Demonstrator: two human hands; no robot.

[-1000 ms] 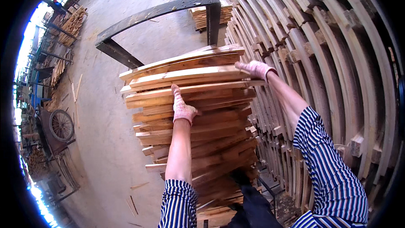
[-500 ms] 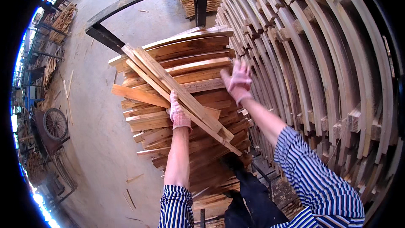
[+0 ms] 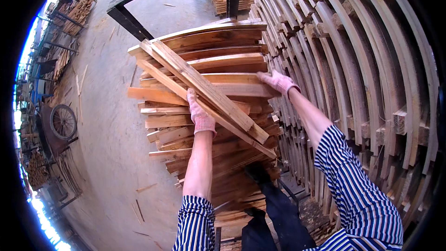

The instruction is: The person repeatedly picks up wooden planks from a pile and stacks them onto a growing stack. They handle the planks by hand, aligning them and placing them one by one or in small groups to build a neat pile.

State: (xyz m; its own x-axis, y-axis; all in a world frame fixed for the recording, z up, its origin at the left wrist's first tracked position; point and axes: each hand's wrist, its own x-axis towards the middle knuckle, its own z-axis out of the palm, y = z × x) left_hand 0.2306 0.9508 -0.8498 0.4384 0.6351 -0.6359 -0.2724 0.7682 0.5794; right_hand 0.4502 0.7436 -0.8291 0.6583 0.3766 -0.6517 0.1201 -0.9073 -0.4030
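My left hand (image 3: 202, 114), in a pink work glove, is closed round several long pale wooden strips (image 3: 209, 90). They lie aslant over a pile of rough boards (image 3: 172, 135), from the upper left to the lower right. My right hand (image 3: 279, 82), gloved alike, is at the right end of a wooden board (image 3: 244, 89) on the pile. Its thumb lies along the board's top edge, and the other fingers are partly hidden behind the end.
A dark metal frame (image 3: 121, 11) rises at the pile's far end. Close on the right stands a tall rack of stacked, spaced boards (image 3: 344, 60). A wheeled cart (image 3: 62, 123) is on the left, with loose strips on the concrete floor (image 3: 116, 158). My dark-trousered legs (image 3: 283, 214) are beside the pile.
My right hand has come from above the pile to the end of a board. My left hand still holds the strips, whose upper ends now lie slightly further apart.
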